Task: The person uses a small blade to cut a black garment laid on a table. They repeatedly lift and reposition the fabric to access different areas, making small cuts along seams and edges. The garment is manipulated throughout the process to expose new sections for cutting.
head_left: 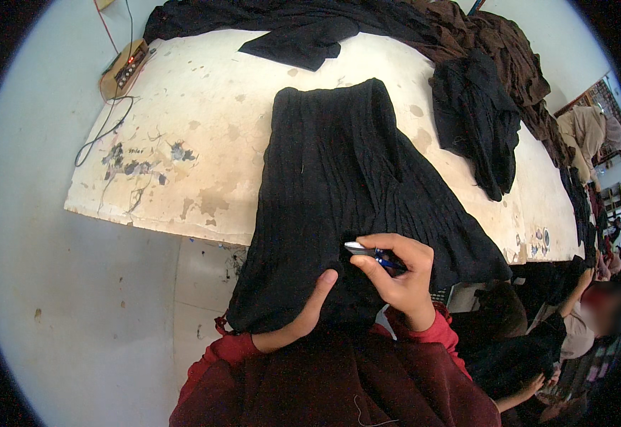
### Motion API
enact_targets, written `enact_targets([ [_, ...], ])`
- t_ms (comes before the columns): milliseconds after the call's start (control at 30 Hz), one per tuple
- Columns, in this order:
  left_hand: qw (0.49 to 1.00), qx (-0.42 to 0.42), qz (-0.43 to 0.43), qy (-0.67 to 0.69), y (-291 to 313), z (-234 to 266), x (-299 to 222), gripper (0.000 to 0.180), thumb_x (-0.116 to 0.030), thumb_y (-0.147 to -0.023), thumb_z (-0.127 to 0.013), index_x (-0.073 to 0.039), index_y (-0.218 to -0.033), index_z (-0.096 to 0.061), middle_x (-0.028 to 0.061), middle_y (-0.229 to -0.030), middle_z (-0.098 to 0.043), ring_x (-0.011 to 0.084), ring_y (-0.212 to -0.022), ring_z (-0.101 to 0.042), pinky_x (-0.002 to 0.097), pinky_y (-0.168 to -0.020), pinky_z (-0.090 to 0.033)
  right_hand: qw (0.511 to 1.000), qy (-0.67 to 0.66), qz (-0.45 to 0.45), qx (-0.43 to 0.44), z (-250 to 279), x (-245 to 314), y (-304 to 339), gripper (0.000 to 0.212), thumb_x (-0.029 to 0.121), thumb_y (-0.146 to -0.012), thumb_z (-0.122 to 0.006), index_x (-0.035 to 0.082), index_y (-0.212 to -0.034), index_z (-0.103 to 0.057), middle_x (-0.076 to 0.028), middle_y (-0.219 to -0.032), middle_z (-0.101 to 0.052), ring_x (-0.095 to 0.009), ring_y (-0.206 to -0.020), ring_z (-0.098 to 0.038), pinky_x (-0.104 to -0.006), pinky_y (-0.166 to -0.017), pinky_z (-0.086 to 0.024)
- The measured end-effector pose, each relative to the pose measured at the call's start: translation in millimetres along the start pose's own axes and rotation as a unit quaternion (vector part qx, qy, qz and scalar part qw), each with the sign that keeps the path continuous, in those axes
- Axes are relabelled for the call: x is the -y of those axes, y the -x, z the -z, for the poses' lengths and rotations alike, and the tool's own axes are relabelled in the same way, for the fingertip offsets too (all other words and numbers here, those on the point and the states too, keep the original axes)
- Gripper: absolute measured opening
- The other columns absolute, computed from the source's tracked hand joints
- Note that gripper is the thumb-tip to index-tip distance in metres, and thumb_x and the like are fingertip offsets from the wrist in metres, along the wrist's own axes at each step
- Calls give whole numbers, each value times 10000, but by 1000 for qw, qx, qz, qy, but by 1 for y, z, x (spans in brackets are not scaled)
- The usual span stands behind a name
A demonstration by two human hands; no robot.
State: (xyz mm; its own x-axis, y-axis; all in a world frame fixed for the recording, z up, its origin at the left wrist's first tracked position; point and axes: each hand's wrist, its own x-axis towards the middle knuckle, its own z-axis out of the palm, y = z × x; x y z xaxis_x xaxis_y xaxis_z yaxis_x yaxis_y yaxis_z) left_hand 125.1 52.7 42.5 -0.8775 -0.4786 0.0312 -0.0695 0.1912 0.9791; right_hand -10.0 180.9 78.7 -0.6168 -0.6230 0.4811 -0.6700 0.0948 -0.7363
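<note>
A black pleated garment, probably a skirt, hangs over the table's near edge toward me. Its wide end falls to the right, and a pale loose thread shows on its upper part. At the near part of the cloth, my left hand has its thumb on top, with the fingers hidden under the fabric; it grips the garment. Just to the right, my right hand is closed around small thread snips with metal blades and blue parts. The blade tips point left, close above the cloth near my left thumb.
A worn cream table carries another black cloth at the right and piled black and brown fabric along the back. A small box with a red light and cables is at the far left. Another person sits at the right.
</note>
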Motion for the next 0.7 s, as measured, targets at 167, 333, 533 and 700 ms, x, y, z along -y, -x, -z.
enact_targets([
  [167, 974, 7, -114, -194, 2, 6, 3, 430, -291, -927, -663, 34, -1206, -622, 236, -1206, -621, 355, -1083, -620, 453, -989, -445, 998, 7, 7, 54, 5, 10, -6, 194, 193, -772, -793, 65, -903, -730, -90, -817, -730, -218, -669, -714, -288, -586, -529],
  [333, 943, -46, -117, -308, -1, -4, 10, 292, -165, -967, -567, 10, -1196, -614, 205, -1159, -642, 359, -1048, -622, 440, -928, -475, 990, 78, 27, 115, 12, 21, -22, 201, 226, -776, -787, 83, -903, -727, -79, -781, -719, -231, -653, -705, -303, -578, -530],
  [533, 926, -24, -209, -313, -6, 4, 3, 293, -179, -972, -561, 11, -1188, -618, 207, -1155, -644, 355, -1040, -625, 446, -923, -480, 981, 108, 52, 155, 18, 21, -32, 202, 259, -783, -777, 99, -896, -728, -70, -783, -719, -229, -643, -700, -310, -580, -531],
  [700, 924, -50, -213, -315, -1, -1, 11, 287, -167, -967, -567, 21, -1178, -623, 209, -1155, -646, 350, -1038, -629, 438, -922, -484, 979, 123, 58, 154, 22, 20, -32, 208, 252, -786, -781, 89, -902, -724, -73, -789, -719, -224, -639, -698, -305, -592, -531],
])
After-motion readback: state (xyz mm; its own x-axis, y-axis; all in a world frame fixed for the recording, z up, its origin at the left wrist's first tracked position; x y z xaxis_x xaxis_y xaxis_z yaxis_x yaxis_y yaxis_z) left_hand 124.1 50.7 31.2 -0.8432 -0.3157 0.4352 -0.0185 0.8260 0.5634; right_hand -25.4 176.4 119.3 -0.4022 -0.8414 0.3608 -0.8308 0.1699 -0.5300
